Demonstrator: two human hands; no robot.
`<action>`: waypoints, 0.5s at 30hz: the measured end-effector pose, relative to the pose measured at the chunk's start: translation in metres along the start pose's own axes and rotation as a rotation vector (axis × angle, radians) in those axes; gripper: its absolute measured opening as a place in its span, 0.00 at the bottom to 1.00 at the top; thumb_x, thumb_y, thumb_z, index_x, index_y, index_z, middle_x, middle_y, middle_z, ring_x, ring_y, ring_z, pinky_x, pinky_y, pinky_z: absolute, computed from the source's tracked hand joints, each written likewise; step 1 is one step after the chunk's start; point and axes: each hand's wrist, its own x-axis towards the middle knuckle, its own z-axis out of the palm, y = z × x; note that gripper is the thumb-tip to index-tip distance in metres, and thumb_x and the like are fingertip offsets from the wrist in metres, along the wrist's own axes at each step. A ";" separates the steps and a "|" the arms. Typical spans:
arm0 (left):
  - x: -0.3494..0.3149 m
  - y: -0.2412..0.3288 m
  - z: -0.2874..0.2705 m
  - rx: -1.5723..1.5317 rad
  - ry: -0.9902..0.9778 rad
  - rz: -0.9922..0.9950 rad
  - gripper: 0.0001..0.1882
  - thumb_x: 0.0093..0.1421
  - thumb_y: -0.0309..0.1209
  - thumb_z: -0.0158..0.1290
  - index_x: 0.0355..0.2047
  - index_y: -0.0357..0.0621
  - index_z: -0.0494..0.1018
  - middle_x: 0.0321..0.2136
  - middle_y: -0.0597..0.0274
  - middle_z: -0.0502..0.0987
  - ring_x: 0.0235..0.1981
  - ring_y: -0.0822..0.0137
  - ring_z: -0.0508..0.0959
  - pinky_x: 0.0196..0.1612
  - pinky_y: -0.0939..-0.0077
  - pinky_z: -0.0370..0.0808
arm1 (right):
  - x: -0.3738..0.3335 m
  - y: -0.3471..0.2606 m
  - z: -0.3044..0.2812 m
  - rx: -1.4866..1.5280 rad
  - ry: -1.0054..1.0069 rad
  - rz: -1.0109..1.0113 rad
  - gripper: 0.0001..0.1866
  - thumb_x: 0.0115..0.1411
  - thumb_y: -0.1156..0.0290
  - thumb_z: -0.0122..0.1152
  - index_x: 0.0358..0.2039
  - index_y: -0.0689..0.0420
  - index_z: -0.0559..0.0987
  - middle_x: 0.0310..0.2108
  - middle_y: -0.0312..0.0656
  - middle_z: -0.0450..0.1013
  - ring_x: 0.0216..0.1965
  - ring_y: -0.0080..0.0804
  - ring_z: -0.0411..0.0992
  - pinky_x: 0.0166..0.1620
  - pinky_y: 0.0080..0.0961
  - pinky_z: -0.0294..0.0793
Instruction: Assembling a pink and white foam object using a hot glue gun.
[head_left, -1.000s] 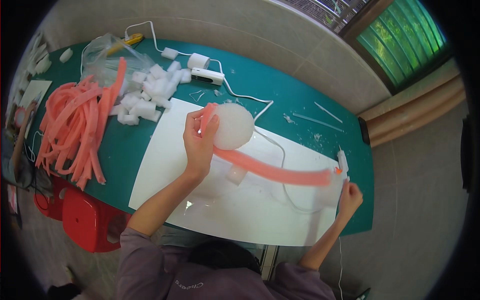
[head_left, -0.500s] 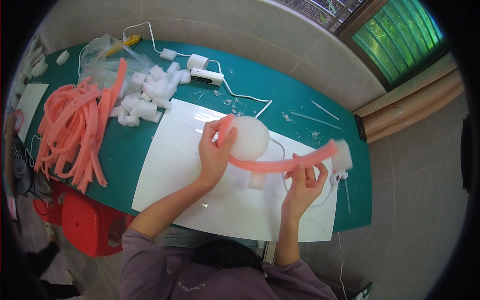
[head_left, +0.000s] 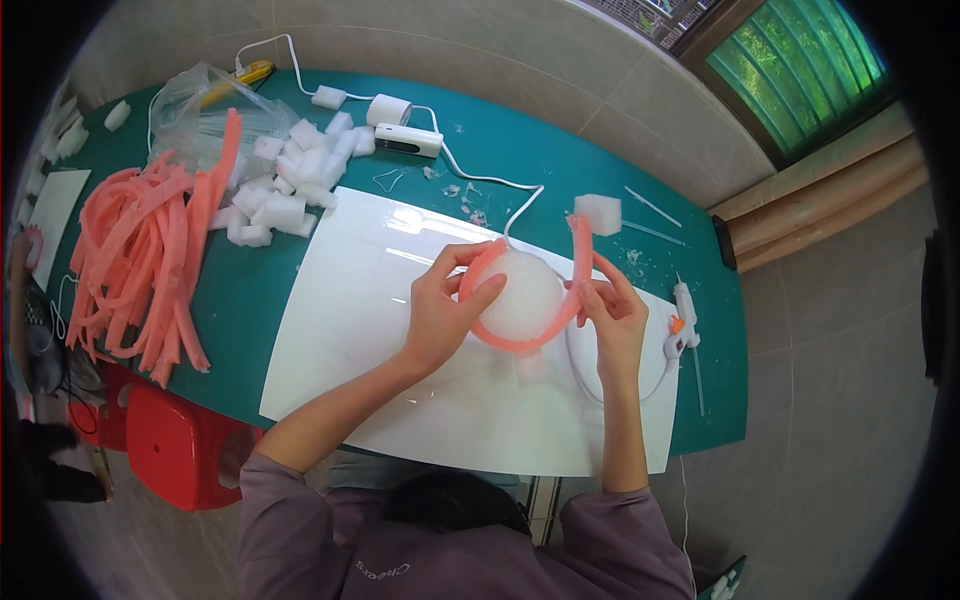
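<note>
ok so green table (head_left: 520, 150), white board (head_left: 350, 330) along its near edge, heap of pink foam strips (head_left: 150, 260) toward its left edge. Over the board, a white ball (head_left: 530, 295) with a pink strip (head_left: 515, 345) curved round its near side. Left hand (head_left: 445, 305) half curled, gripping both; right hand (head_left: 615, 315) pinching just the strip. Glue gun (head_left: 682, 325) by the table's right edge
</note>
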 end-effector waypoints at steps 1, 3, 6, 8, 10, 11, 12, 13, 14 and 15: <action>0.001 -0.001 -0.001 -0.003 0.005 -0.014 0.18 0.49 0.29 0.52 0.40 0.34 0.65 0.36 0.57 0.70 0.34 0.68 0.73 0.34 0.80 0.72 | 0.001 0.003 -0.001 0.006 -0.011 0.014 0.18 0.51 0.76 0.54 0.44 0.61 0.69 0.26 0.42 0.73 0.23 0.17 0.67 0.22 0.12 0.63; 0.001 -0.001 -0.001 -0.003 0.008 -0.031 0.18 0.49 0.29 0.52 0.40 0.35 0.66 0.36 0.57 0.70 0.33 0.68 0.73 0.34 0.80 0.72 | 0.001 0.006 -0.002 0.005 -0.027 0.016 0.18 0.51 0.76 0.54 0.44 0.61 0.69 0.26 0.42 0.72 0.23 0.17 0.66 0.22 0.12 0.63; 0.000 0.000 0.000 0.069 -0.043 -0.025 0.17 0.49 0.29 0.52 0.40 0.35 0.66 0.37 0.57 0.70 0.33 0.69 0.73 0.34 0.80 0.72 | 0.000 0.009 -0.002 0.001 -0.077 0.012 0.18 0.51 0.76 0.53 0.45 0.61 0.69 0.26 0.41 0.72 0.22 0.18 0.66 0.23 0.12 0.63; 0.001 0.003 0.000 0.104 -0.085 -0.065 0.17 0.49 0.29 0.53 0.40 0.36 0.67 0.36 0.56 0.71 0.33 0.69 0.73 0.34 0.80 0.72 | 0.000 0.011 -0.004 0.000 -0.109 0.008 0.18 0.51 0.76 0.53 0.45 0.61 0.69 0.26 0.41 0.72 0.21 0.18 0.65 0.23 0.12 0.63; 0.002 0.004 -0.002 0.158 -0.141 -0.079 0.18 0.49 0.27 0.52 0.40 0.35 0.66 0.37 0.56 0.70 0.35 0.68 0.73 0.35 0.80 0.73 | -0.001 0.013 -0.006 -0.023 -0.174 0.035 0.17 0.50 0.77 0.53 0.44 0.61 0.70 0.26 0.39 0.71 0.21 0.18 0.64 0.23 0.13 0.64; 0.003 0.004 -0.003 0.208 -0.196 -0.091 0.18 0.49 0.26 0.52 0.41 0.34 0.65 0.38 0.55 0.69 0.36 0.68 0.73 0.36 0.80 0.73 | -0.002 0.016 -0.008 -0.019 -0.174 0.040 0.17 0.50 0.77 0.53 0.44 0.61 0.70 0.26 0.39 0.71 0.21 0.18 0.64 0.23 0.13 0.64; 0.004 0.004 -0.003 0.211 -0.195 -0.096 0.18 0.49 0.26 0.52 0.41 0.34 0.65 0.38 0.55 0.69 0.36 0.68 0.73 0.36 0.80 0.73 | -0.003 0.020 -0.010 -0.021 -0.194 0.060 0.17 0.50 0.78 0.53 0.43 0.61 0.71 0.26 0.39 0.71 0.21 0.18 0.64 0.23 0.13 0.65; 0.004 0.003 -0.004 0.226 -0.216 -0.101 0.18 0.49 0.26 0.51 0.41 0.34 0.65 0.37 0.55 0.70 0.36 0.68 0.73 0.36 0.80 0.73 | -0.003 0.023 -0.012 -0.023 -0.215 0.082 0.16 0.50 0.78 0.53 0.42 0.60 0.71 0.26 0.39 0.71 0.21 0.18 0.64 0.24 0.13 0.65; 0.004 0.002 -0.004 0.241 -0.237 -0.106 0.18 0.50 0.27 0.51 0.41 0.34 0.66 0.36 0.55 0.71 0.35 0.68 0.73 0.36 0.80 0.72 | -0.004 0.025 -0.013 -0.020 -0.216 0.087 0.16 0.50 0.78 0.53 0.42 0.60 0.71 0.26 0.39 0.71 0.21 0.18 0.64 0.24 0.13 0.65; 0.003 0.000 -0.004 0.243 -0.238 -0.112 0.18 0.50 0.27 0.51 0.41 0.34 0.66 0.36 0.55 0.71 0.35 0.68 0.73 0.36 0.80 0.72 | -0.005 0.026 -0.014 -0.012 -0.232 0.100 0.16 0.50 0.78 0.53 0.42 0.60 0.72 0.26 0.39 0.71 0.21 0.18 0.65 0.23 0.13 0.65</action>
